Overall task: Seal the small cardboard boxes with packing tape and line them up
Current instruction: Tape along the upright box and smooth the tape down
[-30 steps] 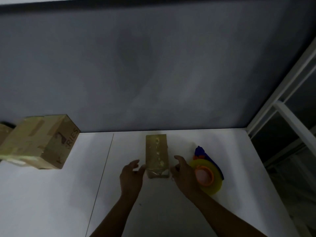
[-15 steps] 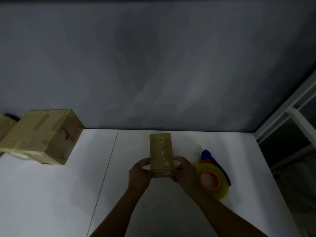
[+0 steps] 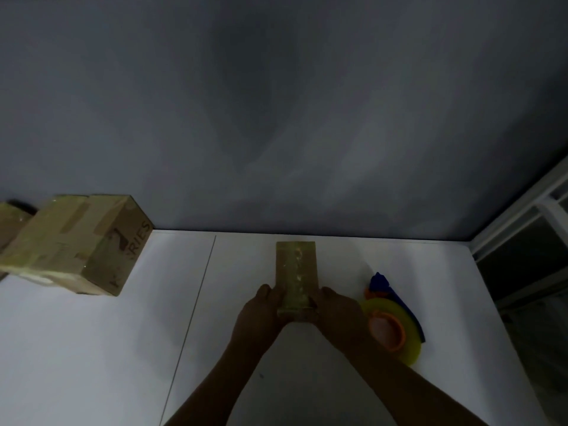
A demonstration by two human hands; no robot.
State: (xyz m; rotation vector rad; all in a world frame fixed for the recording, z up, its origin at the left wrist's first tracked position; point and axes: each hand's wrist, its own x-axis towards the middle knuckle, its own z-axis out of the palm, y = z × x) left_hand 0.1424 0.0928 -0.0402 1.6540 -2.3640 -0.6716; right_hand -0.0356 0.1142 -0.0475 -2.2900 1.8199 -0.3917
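A narrow cardboard box (image 3: 296,269) wrapped in shiny tape lies on the white table (image 3: 92,348), its long side pointing away from me. My left hand (image 3: 259,315) grips its near left corner and my right hand (image 3: 336,316) grips its near right corner. Beside my right hand lies a tape dispenser (image 3: 392,325) with a yellow roll, an orange core and a blue handle. A larger taped box (image 3: 76,244) printed with letters sits at the far left.
Another box (image 3: 9,222) shows partly at the left edge, behind the larger one. A grey wall (image 3: 276,118) rises behind the table. A white window frame (image 3: 522,210) stands at the right. A seam (image 3: 193,318) runs down the tabletop.
Both hands were apart from the narrow box a second ago; they have closed on its near end. The view has shifted a little, and the box sits slightly farther right in it.
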